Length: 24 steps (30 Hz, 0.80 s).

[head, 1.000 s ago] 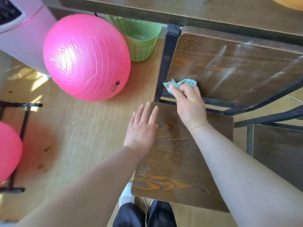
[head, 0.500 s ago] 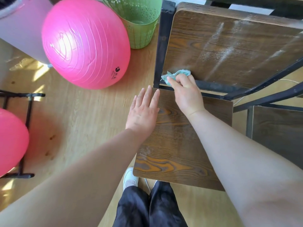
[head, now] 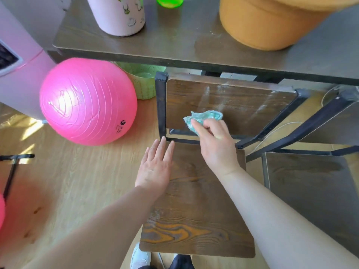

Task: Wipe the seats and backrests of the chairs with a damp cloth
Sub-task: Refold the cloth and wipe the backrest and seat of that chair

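One pink ball (head: 87,100) sits at nine o'clock; the table (head: 174,45) covers the seat's (head: 242,105) far edge. Right hand (head: 217,148) pinches the cloth (head: 204,116); left hand (head: 155,167) lies flat.

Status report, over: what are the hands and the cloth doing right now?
Right hand grips cloth on seat, near rear-left corner. Left hand open, flat at backrest, left edge. Table overhangs seat's far edge.

the pink ball (head: 88,101) carries a small dark logo, unreadable.
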Tool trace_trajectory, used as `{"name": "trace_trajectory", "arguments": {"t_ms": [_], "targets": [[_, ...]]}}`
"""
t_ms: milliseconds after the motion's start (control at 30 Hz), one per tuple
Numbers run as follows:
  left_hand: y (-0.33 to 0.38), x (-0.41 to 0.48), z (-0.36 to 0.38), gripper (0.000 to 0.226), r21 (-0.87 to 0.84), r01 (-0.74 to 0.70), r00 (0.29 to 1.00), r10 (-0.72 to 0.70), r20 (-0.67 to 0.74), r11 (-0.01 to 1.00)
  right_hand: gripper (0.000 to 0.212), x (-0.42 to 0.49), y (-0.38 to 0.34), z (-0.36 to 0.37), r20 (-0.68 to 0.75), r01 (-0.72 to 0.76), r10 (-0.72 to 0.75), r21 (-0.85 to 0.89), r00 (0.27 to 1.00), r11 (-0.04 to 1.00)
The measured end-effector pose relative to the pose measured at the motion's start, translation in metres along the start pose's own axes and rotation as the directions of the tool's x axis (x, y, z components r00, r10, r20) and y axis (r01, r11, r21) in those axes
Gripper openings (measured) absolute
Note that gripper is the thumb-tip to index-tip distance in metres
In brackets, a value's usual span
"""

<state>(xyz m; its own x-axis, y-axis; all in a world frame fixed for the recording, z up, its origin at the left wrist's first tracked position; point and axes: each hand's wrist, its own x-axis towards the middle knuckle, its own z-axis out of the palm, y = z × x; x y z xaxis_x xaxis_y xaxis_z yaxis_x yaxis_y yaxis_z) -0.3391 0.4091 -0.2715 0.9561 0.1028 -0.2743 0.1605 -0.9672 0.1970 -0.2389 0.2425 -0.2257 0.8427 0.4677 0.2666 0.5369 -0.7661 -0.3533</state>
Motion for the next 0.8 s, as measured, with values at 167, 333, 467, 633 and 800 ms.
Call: {"name": "trace_trajectory", "arguments": {"t_ms": [167,333,467,633,800], "targets": [[0.010,0.025,-0.018,0.070,-0.034,-0.132,0.974,0.124,-0.189,0.991,0.041,0.051,0.003,-0.057,-0.368,0.032,-0.030,-0.001,0.929,0.999],[0.015,0.037,-0.050,0.057,0.047,-0.243,0.872,0.240,-0.426,0.969,0.036,0.076,0.010,-0.071,-0.416,0.141,-0.171,-0.103,0.893,0.985],[0.005,0.042,-0.058,0.073,0.135,-0.194,0.899,0.231,-0.372,0.972,0.038,0.071,0.017,-0.057,-0.351,0.151,-0.182,-0.113,0.918,0.982],[-0.003,0.049,-0.048,0.091,0.201,-0.158,0.922,0.217,-0.322,0.967,0.036,0.064,0.019,-0.040,-0.375,0.145,-0.169,-0.093,0.911,0.985],[-0.004,0.053,-0.041,0.084,0.215,-0.154,0.911,0.223,-0.348,0.964,0.033,0.062,0.023,-0.025,-0.411,0.162,-0.184,-0.086,0.893,0.983]]}}
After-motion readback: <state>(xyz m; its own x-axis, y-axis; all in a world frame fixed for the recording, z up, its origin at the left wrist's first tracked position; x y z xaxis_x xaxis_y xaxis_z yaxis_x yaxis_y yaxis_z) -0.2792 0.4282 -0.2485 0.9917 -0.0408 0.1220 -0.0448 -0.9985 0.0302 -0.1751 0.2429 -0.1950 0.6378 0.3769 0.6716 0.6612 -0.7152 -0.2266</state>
